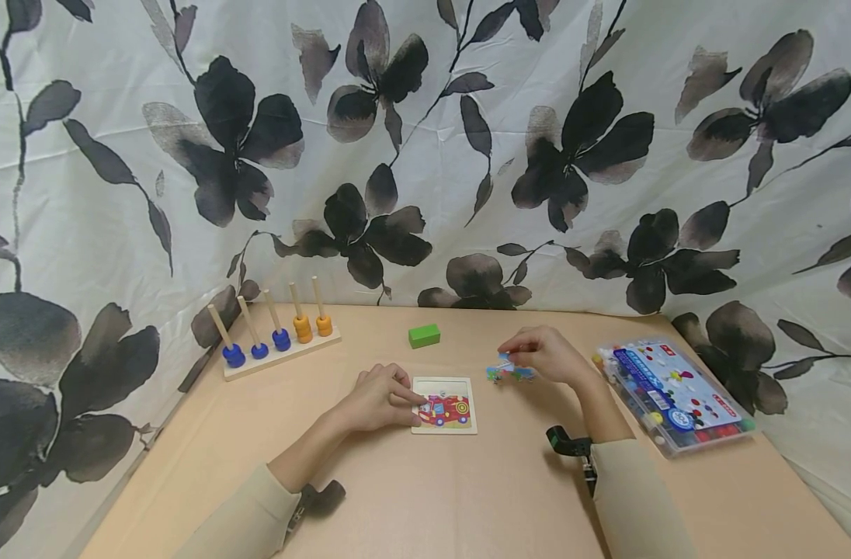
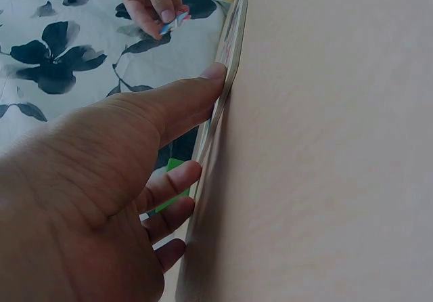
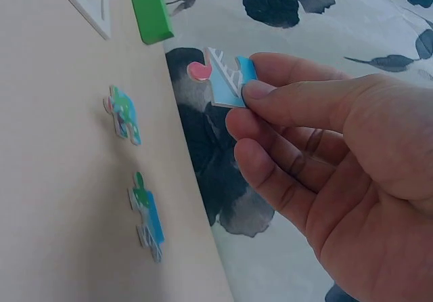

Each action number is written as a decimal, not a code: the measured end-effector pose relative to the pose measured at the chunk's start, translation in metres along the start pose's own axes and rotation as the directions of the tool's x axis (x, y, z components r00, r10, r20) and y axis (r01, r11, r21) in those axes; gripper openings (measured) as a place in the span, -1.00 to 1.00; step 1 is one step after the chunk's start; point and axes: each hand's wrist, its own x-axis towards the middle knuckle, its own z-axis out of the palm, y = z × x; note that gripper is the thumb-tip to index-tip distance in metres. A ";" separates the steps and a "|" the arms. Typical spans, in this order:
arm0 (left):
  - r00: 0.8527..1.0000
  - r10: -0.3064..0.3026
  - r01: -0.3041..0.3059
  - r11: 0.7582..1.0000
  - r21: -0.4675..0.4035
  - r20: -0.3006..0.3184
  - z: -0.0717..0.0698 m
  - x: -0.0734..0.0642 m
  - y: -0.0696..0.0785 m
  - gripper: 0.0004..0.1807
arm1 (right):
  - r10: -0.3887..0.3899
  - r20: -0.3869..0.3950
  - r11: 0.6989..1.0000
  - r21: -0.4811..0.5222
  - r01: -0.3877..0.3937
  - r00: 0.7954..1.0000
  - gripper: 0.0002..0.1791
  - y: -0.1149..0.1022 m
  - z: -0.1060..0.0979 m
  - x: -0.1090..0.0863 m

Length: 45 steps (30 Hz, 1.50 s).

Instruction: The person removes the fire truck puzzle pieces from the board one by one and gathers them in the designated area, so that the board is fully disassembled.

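Note:
A white-framed jigsaw puzzle board (image 1: 444, 429) with a red fire engine picture lies flat on the table. My left hand (image 1: 380, 398) rests on its left side, the thumb (image 2: 213, 75) and fingertips touching its edge. Held between the thumb and fingers of my right hand (image 1: 546, 355) is a small jigsaw piece (image 3: 226, 82), light blue with a white ladder pattern and a red knob. Below that hand, two loose jigsaw pieces, one green and blue (image 3: 123, 116) and the other with a blue edge (image 3: 149, 214), lie on the table right of the board.
A green block (image 1: 424, 335) lies behind the board. At the back left stands a wooden peg stand (image 1: 286, 363) with blue and orange beads. A clear plastic case (image 1: 677, 396) of colourful pieces lies on the right. Floral cloth (image 1: 467, 155) hangs behind the table.

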 end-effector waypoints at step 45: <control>1.000 0.003 -0.003 1.000 0.001 0.002 0.000 0.001 -0.001 -0.64 | 0.112 -0.031 0.994 -0.011 -0.112 0.993 -0.79 0.034 -0.027 -0.023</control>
